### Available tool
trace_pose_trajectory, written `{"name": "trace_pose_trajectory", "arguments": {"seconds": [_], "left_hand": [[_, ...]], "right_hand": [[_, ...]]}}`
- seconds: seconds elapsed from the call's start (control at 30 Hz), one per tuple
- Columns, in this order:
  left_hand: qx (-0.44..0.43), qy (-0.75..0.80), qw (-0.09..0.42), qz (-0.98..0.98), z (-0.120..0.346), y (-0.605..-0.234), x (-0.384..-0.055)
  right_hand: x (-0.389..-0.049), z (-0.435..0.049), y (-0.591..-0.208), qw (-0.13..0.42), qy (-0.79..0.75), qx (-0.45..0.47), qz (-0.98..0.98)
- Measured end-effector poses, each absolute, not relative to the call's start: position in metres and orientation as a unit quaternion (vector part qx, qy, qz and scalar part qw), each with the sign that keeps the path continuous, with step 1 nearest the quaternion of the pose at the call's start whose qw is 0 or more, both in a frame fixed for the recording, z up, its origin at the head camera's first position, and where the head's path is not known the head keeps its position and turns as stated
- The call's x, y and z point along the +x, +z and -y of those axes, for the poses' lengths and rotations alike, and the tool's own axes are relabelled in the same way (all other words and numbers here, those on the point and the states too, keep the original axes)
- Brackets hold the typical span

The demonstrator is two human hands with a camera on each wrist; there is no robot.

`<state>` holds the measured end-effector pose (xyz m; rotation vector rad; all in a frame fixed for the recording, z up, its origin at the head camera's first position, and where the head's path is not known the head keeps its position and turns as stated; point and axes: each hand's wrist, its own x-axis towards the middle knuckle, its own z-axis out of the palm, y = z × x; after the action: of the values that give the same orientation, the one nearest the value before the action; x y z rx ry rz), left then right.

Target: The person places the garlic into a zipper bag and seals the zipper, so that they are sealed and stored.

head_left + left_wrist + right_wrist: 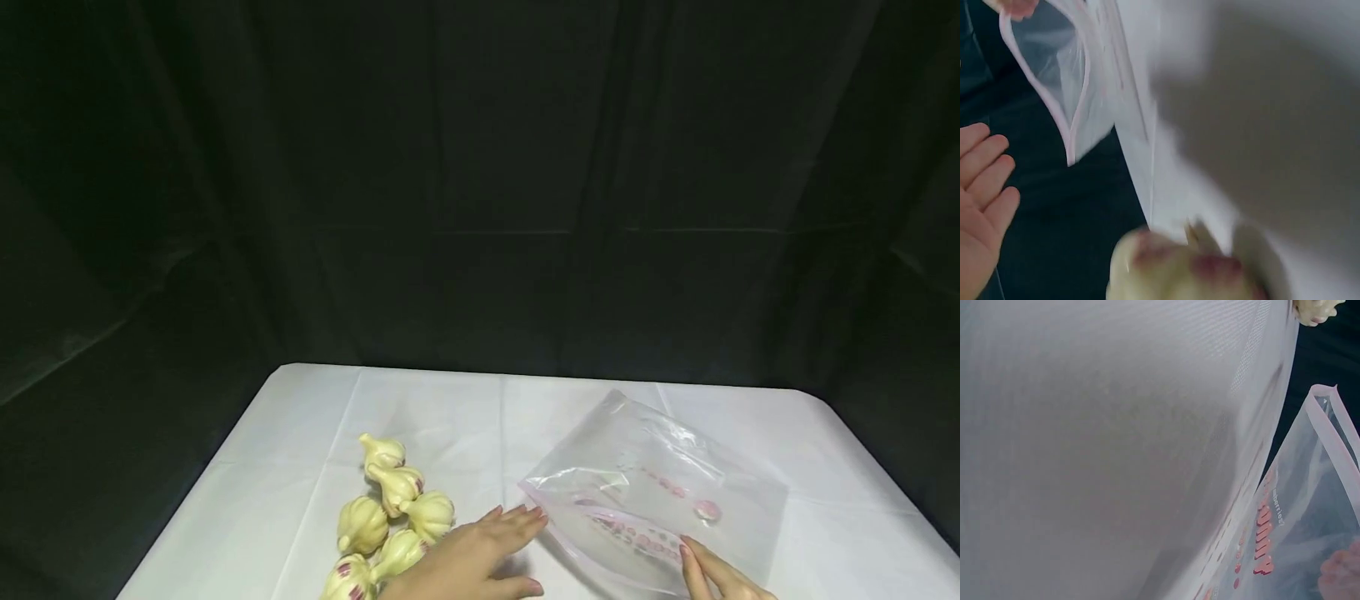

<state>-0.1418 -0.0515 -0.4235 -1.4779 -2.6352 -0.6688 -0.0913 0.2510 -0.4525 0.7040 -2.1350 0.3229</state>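
Note:
A clear plastic zip bag point(660, 467) with a pink-edged mouth and pink print lies at the right of the white table. My right hand point(723, 575) pinches its near rim between thumb and fingers. In the left wrist view the mouth of the bag point(1085, 81) gapes, and the right hand's fingertips point(1019, 6) are at its top edge. My left hand point(472, 554) is spread with straight fingers, palm down, between the garlic bulbs point(360, 525) and the bag's left corner, its fingertips close to that corner. It holds nothing. Several pale bulbs with purple streaks sit clustered beside it.
A white cloth covers the table point(450, 400), whose far edge meets black curtains point(480, 183). Close below the left wrist camera is one garlic bulb point(1172, 269). Another bulb point(1315, 309) shows at the top right of the right wrist view.

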Motion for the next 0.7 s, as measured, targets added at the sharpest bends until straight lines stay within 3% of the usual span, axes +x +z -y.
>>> {"name": "trace_pose_trajectory", "arguments": {"seconds": [0.1,0.27,0.5,0.7], "left_hand": [[-0.466,-0.236,0.078,0.849,0.07,-0.421,-0.139],[-0.441,-0.282,0.124,0.843,0.1,-0.421,-0.133],[-0.366,-0.342,0.082,0.862,0.135,-0.43,-0.123],[-0.306,-0.345,0.02,0.887,0.144,-0.433,-0.12]], "right_hand": [[-0.092,-0.26,-0.451,0.422,0.055,0.361,0.83],[-0.091,-0.265,-0.449,0.4,0.035,0.376,0.835],[-0.099,-0.261,-0.449,0.446,0.059,0.377,0.809],[-0.092,-0.26,-0.443,0.417,0.047,0.361,0.833]]}}
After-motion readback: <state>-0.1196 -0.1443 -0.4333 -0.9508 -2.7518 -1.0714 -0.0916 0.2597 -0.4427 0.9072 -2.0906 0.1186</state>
